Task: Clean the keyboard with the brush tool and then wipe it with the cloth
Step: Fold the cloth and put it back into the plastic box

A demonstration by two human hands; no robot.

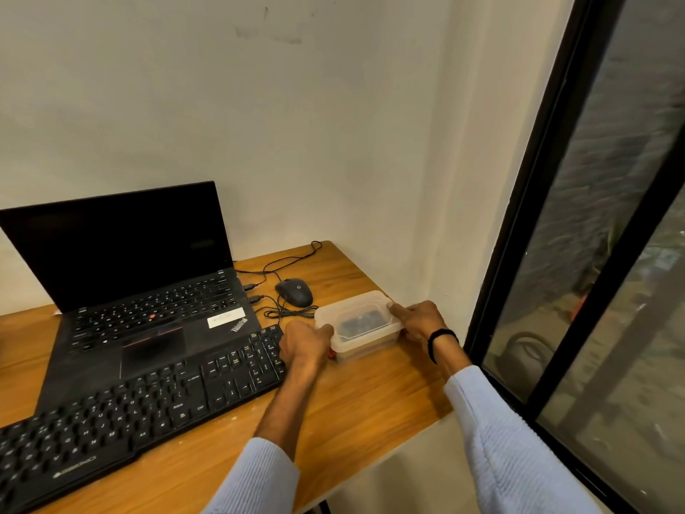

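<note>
Presently the left hand (305, 345) and right hand (419, 320) grip opposite ends of the lidded plastic container (357, 324) (something dark shows inside), just beside the black keyboard (148, 413).

Soft, rather dim warm light is falling evenly, casting only faint shadows; the window (611, 254) is looking blurred, and the keyboard (129, 413) is bowing toward the frame's edge.

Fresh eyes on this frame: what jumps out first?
Both hands, left hand and right hand, grip the ends of a translucent plastic container on the right part of the wooden desk; something dark lies inside. Left of it, a black keyboard sits in front of an open laptop with a dark screen, and a wired mouse lies behind the container.
</note>
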